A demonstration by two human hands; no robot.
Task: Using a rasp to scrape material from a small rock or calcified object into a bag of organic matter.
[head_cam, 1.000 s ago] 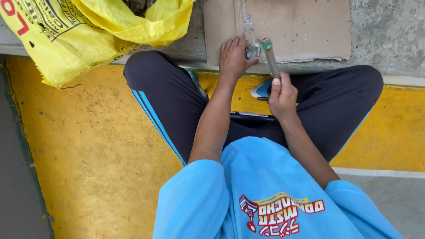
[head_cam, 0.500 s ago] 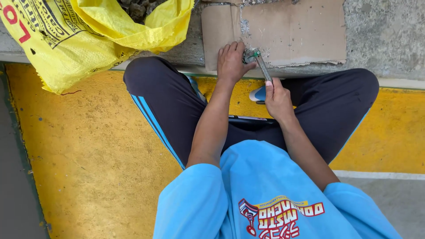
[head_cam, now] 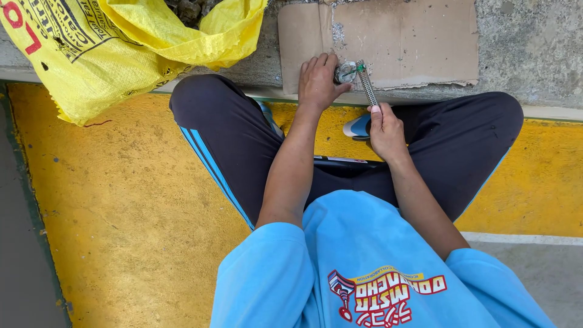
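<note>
My left hand point(head_cam: 317, 81) presses a small round metal part point(head_cam: 346, 72) against a sheet of brown cardboard point(head_cam: 413, 36) lying on a concrete ledge. My right hand point(head_cam: 386, 129) grips a narrow metal file point(head_cam: 367, 87) by its lower end, with the file's tip resting on the part. Grey filings dust the cardboard above the part. I sit cross-legged in dark trousers with blue stripes and a light blue shirt.
A yellow woven sack point(head_cam: 115, 42) holding dark lumps lies at the upper left on the ledge. Yellow painted floor point(head_cam: 121, 206) spreads left and right of my legs. A blue and white shoe point(head_cam: 357, 126) shows between my knees.
The view has shifted slightly. The file and both hands stay at the part, with the file's tip moving a little over it.
</note>
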